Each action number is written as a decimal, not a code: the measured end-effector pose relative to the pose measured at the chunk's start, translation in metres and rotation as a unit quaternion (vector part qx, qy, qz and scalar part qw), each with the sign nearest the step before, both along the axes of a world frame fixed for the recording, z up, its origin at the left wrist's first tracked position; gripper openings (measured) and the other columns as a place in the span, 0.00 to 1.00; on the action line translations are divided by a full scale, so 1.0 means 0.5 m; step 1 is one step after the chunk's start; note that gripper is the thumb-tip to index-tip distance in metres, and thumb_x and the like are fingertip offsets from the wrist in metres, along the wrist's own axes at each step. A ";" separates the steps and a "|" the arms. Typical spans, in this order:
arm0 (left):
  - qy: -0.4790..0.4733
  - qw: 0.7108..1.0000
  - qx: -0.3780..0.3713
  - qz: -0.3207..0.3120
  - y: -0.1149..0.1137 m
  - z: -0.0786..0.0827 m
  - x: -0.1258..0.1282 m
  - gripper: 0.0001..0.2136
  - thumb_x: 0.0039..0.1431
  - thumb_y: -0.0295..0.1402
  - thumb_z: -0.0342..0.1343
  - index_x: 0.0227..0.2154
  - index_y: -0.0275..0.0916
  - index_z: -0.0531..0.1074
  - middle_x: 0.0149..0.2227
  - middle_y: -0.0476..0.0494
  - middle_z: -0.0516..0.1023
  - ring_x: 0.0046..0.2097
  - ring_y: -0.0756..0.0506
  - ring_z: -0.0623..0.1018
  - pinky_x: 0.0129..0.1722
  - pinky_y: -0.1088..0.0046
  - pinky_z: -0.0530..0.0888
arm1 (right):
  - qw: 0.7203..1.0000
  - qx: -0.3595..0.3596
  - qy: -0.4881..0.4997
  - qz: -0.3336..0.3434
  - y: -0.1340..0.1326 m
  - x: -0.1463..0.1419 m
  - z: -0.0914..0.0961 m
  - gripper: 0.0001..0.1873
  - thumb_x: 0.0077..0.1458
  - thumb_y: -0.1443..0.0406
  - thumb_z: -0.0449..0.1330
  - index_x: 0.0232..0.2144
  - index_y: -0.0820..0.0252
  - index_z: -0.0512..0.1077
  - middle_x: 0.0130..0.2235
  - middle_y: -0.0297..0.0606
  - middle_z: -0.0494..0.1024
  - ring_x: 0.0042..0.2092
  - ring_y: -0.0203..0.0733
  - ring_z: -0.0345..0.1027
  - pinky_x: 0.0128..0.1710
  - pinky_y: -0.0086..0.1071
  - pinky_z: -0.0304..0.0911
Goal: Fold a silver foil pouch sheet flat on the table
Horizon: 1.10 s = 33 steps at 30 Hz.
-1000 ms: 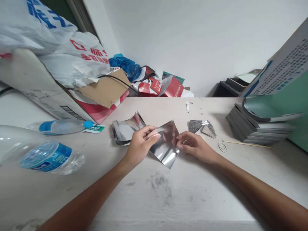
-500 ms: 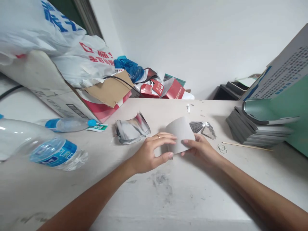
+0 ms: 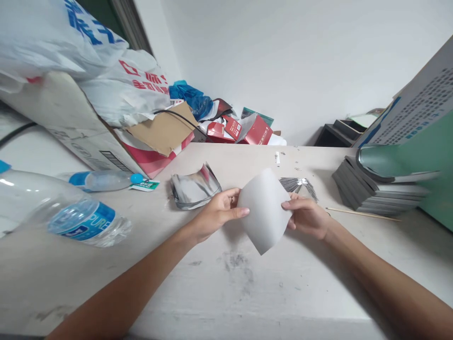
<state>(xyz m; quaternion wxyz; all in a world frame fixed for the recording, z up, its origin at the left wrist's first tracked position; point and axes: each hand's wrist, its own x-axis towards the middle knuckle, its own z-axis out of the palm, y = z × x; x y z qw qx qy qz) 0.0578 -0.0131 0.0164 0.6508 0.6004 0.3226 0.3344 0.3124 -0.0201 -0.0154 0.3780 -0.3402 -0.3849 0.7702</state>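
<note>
A plain grey-white sheet of paper point(image 3: 264, 212), slightly curved, is held up above the table between both hands, one corner pointing down toward me. My left hand point(image 3: 224, 208) pinches its left edge, thumb in front and fingers behind. At the right edge, my right hand point(image 3: 306, 215) grips the sheet between thumb and fingers. Left of the sheet lies a stack of curled grey sheets point(image 3: 196, 186). Partly hidden behind the sheet and my right hand is a fanned bundle of thin dark pieces point(image 3: 300, 185).
A tall stack of grey sheets point(image 3: 375, 191) stands at the right beside a thin wooden stick point(image 3: 361, 214). Two plastic bottles point(image 3: 88, 224) lie at the left, before a carton point(image 3: 88, 132) topped with plastic bags point(image 3: 123, 89). Red boxes point(image 3: 256, 130) sit at the back.
My left hand has gone from open fingers near the sheet to pinching its left edge. The sheet has turned, showing a larger face with a corner downward. My right hand now covers the rings.
</note>
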 end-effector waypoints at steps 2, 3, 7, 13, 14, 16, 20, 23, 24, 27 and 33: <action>-0.003 1.000 -0.025 0.015 0.000 0.003 0.000 0.16 0.54 0.34 0.66 0.44 0.35 0.72 0.44 0.40 0.77 0.44 0.45 0.77 0.39 0.73 0.74 | 0.998 0.016 -0.057 -0.024 0.011 0.011 0.010 0.12 0.45 0.64 0.69 0.32 0.63 0.73 0.27 0.31 0.71 0.24 0.29 0.61 0.18 0.24 0.55; 0.001 0.999 -0.036 0.032 0.001 0.003 -0.001 0.17 0.52 0.33 0.67 0.43 0.34 0.72 0.42 0.41 0.77 0.40 0.46 0.77 0.35 0.74 0.74 | 0.995 0.027 -0.091 -0.030 0.016 0.016 0.015 0.12 0.45 0.64 0.69 0.31 0.63 0.73 0.27 0.32 0.70 0.25 0.29 0.61 0.18 0.24 0.55; 0.052 0.991 -0.084 0.093 0.008 -0.003 -0.004 0.18 0.49 0.30 0.67 0.42 0.32 0.70 0.35 0.44 0.75 0.29 0.50 0.75 0.25 0.75 0.72 | 0.972 0.072 -0.224 -0.024 0.023 0.032 0.024 0.13 0.49 0.60 0.67 0.30 0.63 0.70 0.27 0.33 0.70 0.24 0.30 0.61 0.20 0.26 0.55; 0.122 0.987 -0.077 0.076 0.006 -0.009 -0.005 0.20 0.53 0.30 0.63 0.48 0.34 0.67 0.51 0.35 0.73 0.24 0.54 0.75 0.21 0.75 0.70 | 0.953 0.086 -0.290 0.006 0.010 0.022 0.021 0.13 0.54 0.57 0.62 0.33 0.59 0.65 0.25 0.35 0.73 0.22 0.32 0.63 0.20 0.27 0.55; 0.139 0.986 -0.063 0.074 0.005 -0.009 -0.004 0.20 0.54 0.30 0.62 0.49 0.34 0.67 0.52 0.34 0.72 0.23 0.54 0.75 0.20 0.76 0.69 | 0.949 0.085 -0.305 0.008 0.009 0.019 0.019 0.13 0.55 0.56 0.61 0.33 0.58 0.64 0.24 0.35 0.74 0.21 0.33 0.64 0.19 0.27 0.55; 0.200 0.976 -0.019 0.082 0.005 -0.013 -0.002 0.19 0.55 0.30 0.59 0.49 0.35 0.67 0.51 0.34 0.73 0.21 0.54 0.75 0.18 0.76 0.66 | 0.935 0.092 -0.342 0.004 0.008 0.015 0.016 0.13 0.56 0.56 0.60 0.32 0.58 0.64 0.21 0.34 0.73 0.20 0.34 0.64 0.18 0.27 0.55; 0.376 0.892 0.203 0.147 0.007 -0.037 0.000 0.20 0.53 0.24 0.57 0.50 0.39 0.67 0.51 0.39 0.74 0.31 0.47 0.79 0.31 0.69 0.75 | 0.901 0.123 -0.417 0.002 0.009 0.012 0.011 0.11 0.55 0.58 0.59 0.29 0.58 0.64 0.17 0.31 0.70 0.17 0.32 0.60 0.16 0.26 0.52; 0.445 0.822 0.324 0.147 0.007 -0.055 -0.003 0.23 0.53 0.23 0.58 0.53 0.40 0.66 0.51 0.41 0.73 0.45 0.41 0.78 0.46 0.62 0.74 | 0.883 0.135 -0.450 0.002 0.010 0.011 0.008 0.09 0.54 0.60 0.58 0.27 0.58 0.65 0.16 0.30 0.69 0.15 0.31 0.57 0.15 0.25 0.48; 0.459 0.807 0.343 0.141 0.006 -0.059 -0.004 0.23 0.53 0.23 0.58 0.53 0.40 0.66 0.52 0.41 0.72 0.47 0.41 0.77 0.46 0.61 0.75 | 0.880 0.136 -0.456 0.004 0.011 0.011 0.007 0.09 0.54 0.60 0.58 0.27 0.58 0.64 0.15 0.30 0.69 0.14 0.30 0.56 0.14 0.25 0.48; 0.461 0.777 0.412 0.118 0.002 -0.060 -0.008 0.20 0.55 0.23 0.58 0.50 0.40 0.68 0.56 0.39 0.67 0.51 0.40 0.74 0.51 0.60 0.74 | 0.866 0.145 -0.478 0.004 0.012 0.011 0.005 0.09 0.53 0.62 0.57 0.24 0.57 0.62 0.14 0.30 0.67 0.13 0.30 0.54 0.14 0.25 0.46; 0.428 0.732 0.528 -0.039 -0.019 -0.046 -0.007 0.17 0.57 0.14 0.47 0.44 0.38 0.72 0.60 0.38 0.65 0.63 0.40 0.65 0.58 0.59 0.68 | 0.847 0.145 -0.511 0.005 0.007 0.003 0.010 0.06 0.52 0.63 0.57 0.27 0.58 0.65 0.13 0.29 0.67 0.13 0.32 0.55 0.13 0.26 0.47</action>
